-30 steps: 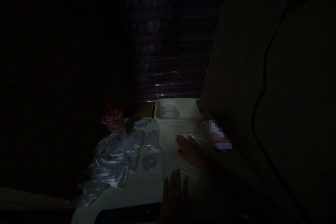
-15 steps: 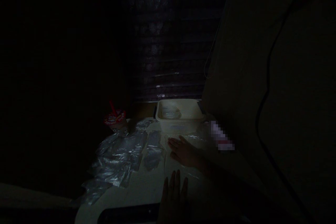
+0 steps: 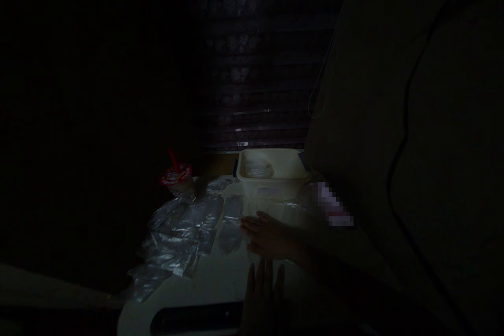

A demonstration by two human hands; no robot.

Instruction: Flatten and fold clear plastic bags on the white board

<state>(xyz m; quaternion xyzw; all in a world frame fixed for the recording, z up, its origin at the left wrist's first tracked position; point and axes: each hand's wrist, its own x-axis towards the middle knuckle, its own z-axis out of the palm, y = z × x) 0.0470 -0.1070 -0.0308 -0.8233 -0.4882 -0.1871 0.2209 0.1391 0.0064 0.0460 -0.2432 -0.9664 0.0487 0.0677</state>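
Several bags (image 3: pixel 173 236) heaped left of centre, cup (image 3: pixel 180 188) behind them. Pale surface (image 3: pixel 208 283), dim; dark blind (image 3: pixel 252 63) up top. Bin (image 3: pixel 275 187) at centre holds clear plastic (image 3: pixel 258 169). Film (image 3: pixel 289 206) in front: right hand (image 3: pixel 270 237) flat over it, left hand (image 3: pixel 263 296) nearer, fingers extended, neither gripping.

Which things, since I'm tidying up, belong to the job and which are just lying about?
Probably the job:
clear plastic by the right fingers
plastic pieces at left
pale tub and plastic inside

Probably just lying about:
cup with red straw
pixelated item at right
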